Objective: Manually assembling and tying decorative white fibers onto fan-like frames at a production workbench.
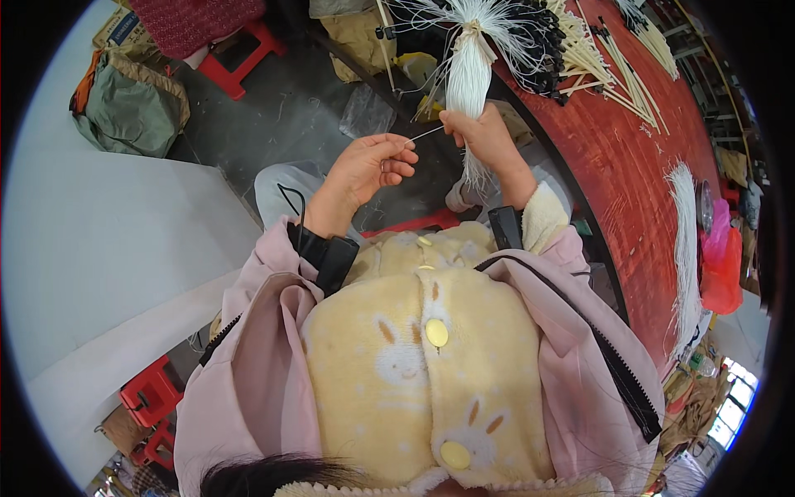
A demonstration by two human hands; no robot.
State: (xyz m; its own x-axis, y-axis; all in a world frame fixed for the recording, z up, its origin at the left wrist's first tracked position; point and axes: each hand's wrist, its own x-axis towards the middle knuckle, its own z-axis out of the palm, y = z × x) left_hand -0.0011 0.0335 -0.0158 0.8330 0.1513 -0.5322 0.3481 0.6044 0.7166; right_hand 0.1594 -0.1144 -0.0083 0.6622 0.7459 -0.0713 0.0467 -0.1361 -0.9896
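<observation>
A thick bundle of white strings [469,79] hangs over the table's left edge, tied near its top, with loose strands fanning out above the tie. My right hand [487,142] is closed around the lower part of this bundle, and frayed ends stick out below the fist. Between my two hands runs a single white string [426,133]. My left hand [370,170] pinches it between thumb and forefinger, the other fingers loosely curled. Black pieces [538,54] lie at the ends of the fanned strands on the table.
The red-brown table [617,178] curves along my right. Pale wooden sticks [617,70] lie at its far end, and another white string bundle [684,248] near its right edge. Red plastic bags [722,269] are beyond. On the floor stand a red stool [240,62] and a green bag [132,108].
</observation>
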